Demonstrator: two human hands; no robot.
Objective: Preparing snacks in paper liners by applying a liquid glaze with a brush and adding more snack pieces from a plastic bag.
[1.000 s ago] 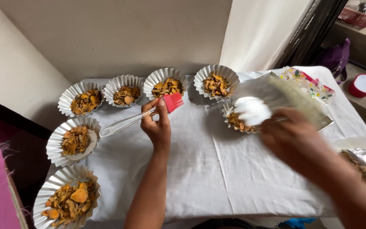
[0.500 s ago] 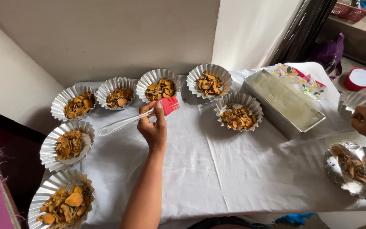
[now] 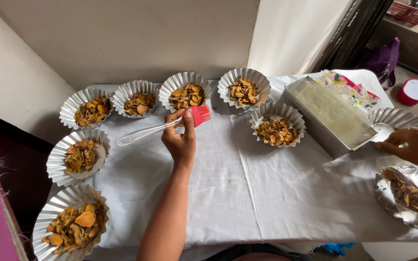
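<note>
A red pastry brush (image 3: 163,126) is pinched by the left hand (image 3: 180,140) fingers above the counter (image 3: 247,193). An empty fluted foil tray (image 3: 395,121) is touched by the right hand (image 3: 414,147), fingers loosely curled.

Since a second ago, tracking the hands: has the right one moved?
Yes. The right hand went rightward, off the foil cup beside the metal tin to the empty cup.

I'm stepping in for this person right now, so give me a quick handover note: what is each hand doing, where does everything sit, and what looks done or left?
Left hand: holds a red-bristled silicone brush with a clear handle above the white tablecloth.
Right hand: fingers touch an empty fluted foil cup beside the rectangular metal tin.
Done: seven foil cups along the back and left edge hold orange-brown chips, such as the one nearest the tin; another filled cup sits at far right.
Left: the cup under the right hand is unfilled.
</note>
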